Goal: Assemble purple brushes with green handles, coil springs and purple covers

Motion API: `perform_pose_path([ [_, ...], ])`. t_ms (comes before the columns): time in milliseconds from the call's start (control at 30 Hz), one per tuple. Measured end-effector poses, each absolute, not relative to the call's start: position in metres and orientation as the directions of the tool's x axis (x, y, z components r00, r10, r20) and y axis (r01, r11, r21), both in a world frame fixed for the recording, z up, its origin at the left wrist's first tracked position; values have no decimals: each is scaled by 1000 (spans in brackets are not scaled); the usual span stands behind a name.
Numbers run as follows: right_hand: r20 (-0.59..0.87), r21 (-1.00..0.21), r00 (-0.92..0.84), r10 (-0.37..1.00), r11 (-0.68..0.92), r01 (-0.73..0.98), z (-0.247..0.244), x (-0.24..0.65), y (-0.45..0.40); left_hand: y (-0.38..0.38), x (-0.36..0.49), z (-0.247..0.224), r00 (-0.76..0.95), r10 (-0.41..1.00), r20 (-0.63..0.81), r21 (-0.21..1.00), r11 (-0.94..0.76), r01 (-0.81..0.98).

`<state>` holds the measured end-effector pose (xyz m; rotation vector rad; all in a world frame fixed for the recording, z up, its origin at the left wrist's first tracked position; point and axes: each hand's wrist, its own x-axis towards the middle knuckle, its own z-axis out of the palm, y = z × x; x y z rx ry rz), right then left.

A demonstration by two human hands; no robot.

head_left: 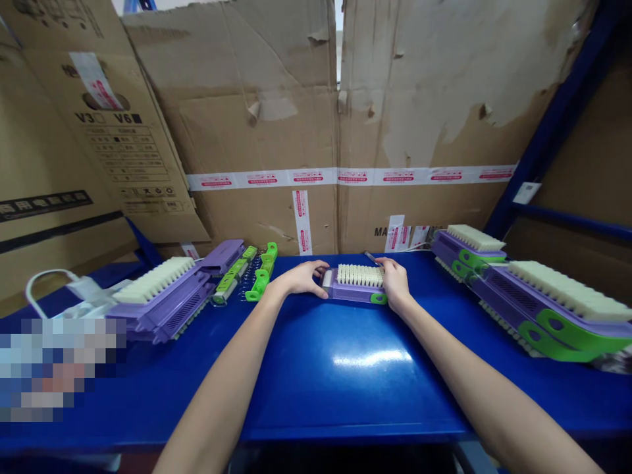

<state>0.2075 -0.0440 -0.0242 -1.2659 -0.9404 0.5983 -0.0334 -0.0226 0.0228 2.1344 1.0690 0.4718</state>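
Note:
A purple brush point(358, 293) with cream bristles facing up lies flat at the back middle of the blue table. Its left end looks clear or greyish, and a green piece shows at the right end. My left hand point(302, 278) is closed around the left end, thumb in front and fingers behind. The right end is gripped by my right hand point(395, 282), whose palm hides part of it. Just behind the brush, close to my right fingers, lies a small dark thin object point(370, 257) that I cannot make out.
Purple brush parts point(162, 296) are stacked at left, beside green plastic pieces point(261, 271) and a white cable point(42, 280). More purple and green brushes point(538, 299) are piled at right. Tall cardboard sheets point(261, 131) stand behind the blue table point(345, 395). A blue frame post point(548, 125) rises at right.

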Motion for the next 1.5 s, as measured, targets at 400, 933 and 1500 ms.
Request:
perform_pose_path([
  [400,270,-962,510,816,243,121,-25,206,-42,-20,-37,24,597,802,-12,724,-405,559],
  [933,195,-981,474,858,172,93,-17,204,-49,-16,-59,36,384,908,170,378,-420,825],
  [1500,250,-965,430,868,188,183,-18,205,-49,18,-159,79,-529,803,273,159,505,848],
])
